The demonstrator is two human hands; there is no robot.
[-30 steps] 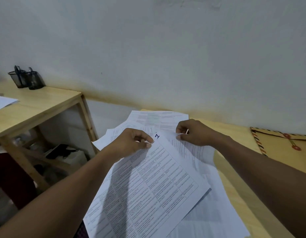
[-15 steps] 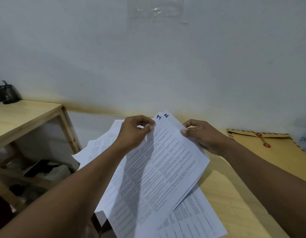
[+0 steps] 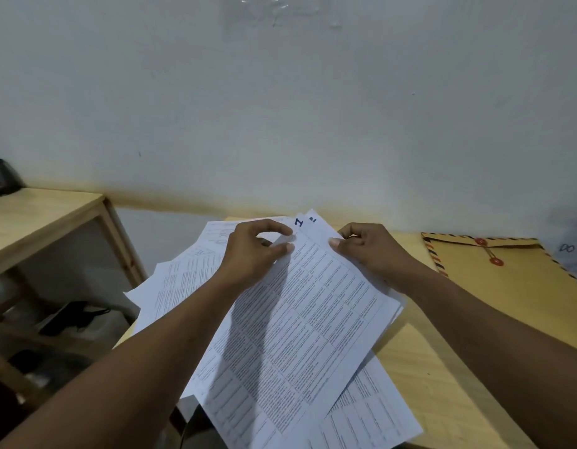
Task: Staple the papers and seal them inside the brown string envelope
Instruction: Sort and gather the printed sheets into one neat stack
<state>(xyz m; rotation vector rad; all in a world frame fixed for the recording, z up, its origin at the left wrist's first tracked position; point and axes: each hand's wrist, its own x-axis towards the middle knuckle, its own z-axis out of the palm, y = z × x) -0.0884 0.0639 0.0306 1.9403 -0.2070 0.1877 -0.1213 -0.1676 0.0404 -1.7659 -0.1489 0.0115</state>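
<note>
Two hands pinch papers (image 3: 300,319) top edge: my left hand (image 3: 251,254), my right hand (image 3: 368,251); envelope (image 3: 513,286) at 3 o'clock, bare desk (image 3: 436,384) between.

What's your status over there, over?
Left hand, right hand pinch papers at top corners. Envelope lies right, flap down. Loose sheets spread underneath.

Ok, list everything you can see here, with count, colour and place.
held sheets: at least two, white printed, between both hands
loose sheets: several, white, spread on the table beneath
brown string envelope: one, brown, red buttons, flat at right
table: one, light wood
side table: one, light wood, left
black holder: one, on side table
note: one, handwritten, right edge
left hand: pinches held sheets
right hand: pinches held sheets
</note>
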